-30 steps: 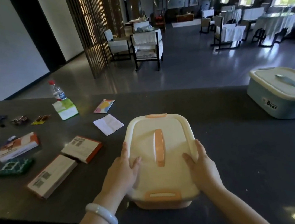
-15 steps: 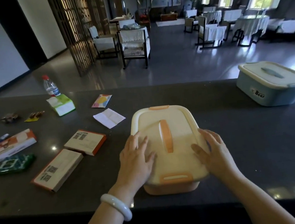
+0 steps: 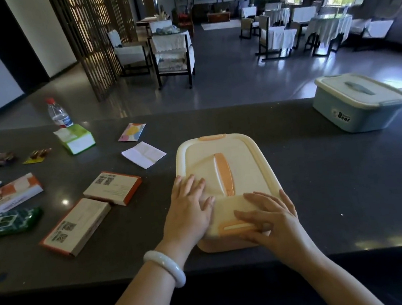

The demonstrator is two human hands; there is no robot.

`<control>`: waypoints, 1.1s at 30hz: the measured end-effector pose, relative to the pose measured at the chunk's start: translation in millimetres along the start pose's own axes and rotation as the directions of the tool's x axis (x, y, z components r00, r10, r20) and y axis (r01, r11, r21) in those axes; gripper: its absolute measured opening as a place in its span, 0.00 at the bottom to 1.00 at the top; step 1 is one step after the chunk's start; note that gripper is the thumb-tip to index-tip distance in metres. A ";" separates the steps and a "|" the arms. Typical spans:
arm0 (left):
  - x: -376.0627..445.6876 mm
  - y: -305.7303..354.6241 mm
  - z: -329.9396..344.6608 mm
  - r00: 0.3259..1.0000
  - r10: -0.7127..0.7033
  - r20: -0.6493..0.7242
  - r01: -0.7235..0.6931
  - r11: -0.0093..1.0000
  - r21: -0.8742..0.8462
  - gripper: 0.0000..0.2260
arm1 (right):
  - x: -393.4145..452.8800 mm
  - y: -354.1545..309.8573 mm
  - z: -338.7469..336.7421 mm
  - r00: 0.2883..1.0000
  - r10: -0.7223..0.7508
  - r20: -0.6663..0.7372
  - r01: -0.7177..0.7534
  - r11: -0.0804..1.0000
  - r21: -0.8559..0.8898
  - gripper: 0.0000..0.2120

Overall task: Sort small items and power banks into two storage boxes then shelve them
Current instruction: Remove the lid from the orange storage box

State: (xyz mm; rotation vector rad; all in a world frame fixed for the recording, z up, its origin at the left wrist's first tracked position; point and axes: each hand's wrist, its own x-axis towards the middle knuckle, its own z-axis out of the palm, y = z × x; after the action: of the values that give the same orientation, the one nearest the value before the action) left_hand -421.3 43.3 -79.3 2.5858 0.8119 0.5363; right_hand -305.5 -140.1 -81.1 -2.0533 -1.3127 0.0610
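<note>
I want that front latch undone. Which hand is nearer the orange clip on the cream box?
Right hand: its fingers lie over the clip. Left hand rests on the lid's left side.

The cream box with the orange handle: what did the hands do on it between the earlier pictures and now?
The right hand slid from the lid's right edge to the near end, its fingers now lying over the orange front latch. The left hand moved from the left rim inward onto the lid, flat. Nothing was gripped or released. The cream box remains closed, and the blue box and the packs on the counter kept their places.
</note>
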 end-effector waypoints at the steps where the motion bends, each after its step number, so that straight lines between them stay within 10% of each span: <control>1: 0.1 0.5 -0.6 1.000 -0.003 0.006 0.003 1.000 0.006 0.24 | -0.2 -2.3 1.0 1.000 0.004 -0.024 -0.003 1.000 0.028 0.17; 23: 4.0 1.3 -7.7 0.990 -0.013 0.142 0.005 0.998 0.058 0.25 | 10.6 -16.5 -16.9 0.981 0.116 0.154 -0.151 0.958 0.244 0.14; 33: 85.7 13.0 -18.2 0.987 -0.071 0.146 0.045 0.984 0.175 0.24 | 117.5 6.0 -31.7 0.987 0.125 0.097 -0.133 0.988 0.076 0.09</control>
State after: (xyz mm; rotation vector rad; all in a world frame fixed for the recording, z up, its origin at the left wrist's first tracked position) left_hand -358.5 89.3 -37.1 2.7083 0.9140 0.2585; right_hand -231.3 -62.3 -23.8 -2.0835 -1.2098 0.2670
